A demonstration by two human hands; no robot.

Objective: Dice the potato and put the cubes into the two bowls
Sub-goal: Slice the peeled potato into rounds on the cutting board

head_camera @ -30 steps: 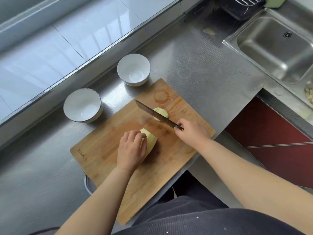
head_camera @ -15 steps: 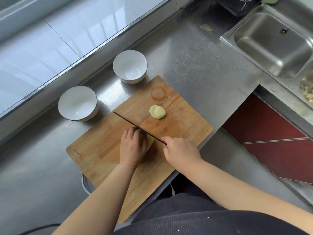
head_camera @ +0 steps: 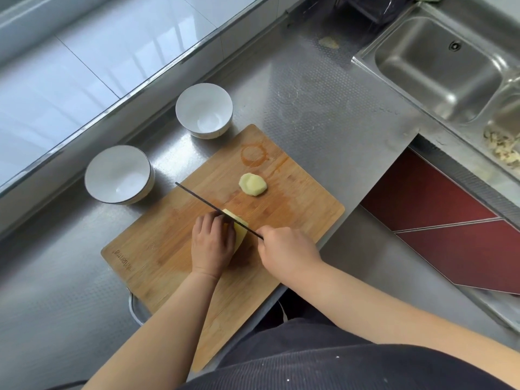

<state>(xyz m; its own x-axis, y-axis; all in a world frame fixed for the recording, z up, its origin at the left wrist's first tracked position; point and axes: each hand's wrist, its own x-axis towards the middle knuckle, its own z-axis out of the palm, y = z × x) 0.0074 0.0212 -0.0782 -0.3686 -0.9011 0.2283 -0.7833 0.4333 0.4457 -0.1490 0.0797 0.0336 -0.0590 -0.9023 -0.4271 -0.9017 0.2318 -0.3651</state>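
Fingers (head_camera: 209, 222) of the left hand (head_camera: 211, 243) curl down over the potato (head_camera: 239, 229), knuckles up, pinning it to the cutting board (head_camera: 168, 249); only the pale cut face shows, at the hand's 2 o'clock edge. Right hand (head_camera: 288, 253) closed round the knife handle, which is hidden inside the fist. Knife (head_camera: 208, 202) blade seen edge-on as a thin dark line running from the fist toward 10 o'clock, resting on top of the potato right against the left fingertips. How deep the edge sits in the potato: cannot tell. One cut potato slice (head_camera: 252, 184) lies flat on the board at 1 o'clock from the potato, apart from it and from the blade. Board lies skewed on the steel worktop (head_camera: 323, 114), its near corner overhanging the worktop edge. Two white bowls stand on the worktop just off the board's far long edge: near bowl (head_camera: 119, 175) at 10 o'clock from the potato, far bowl (head_camera: 204, 109) at 12 o'clock. No potato visible inside either. Steel sink (head_camera: 439, 66) at 2 o'clock, well apart from the board.
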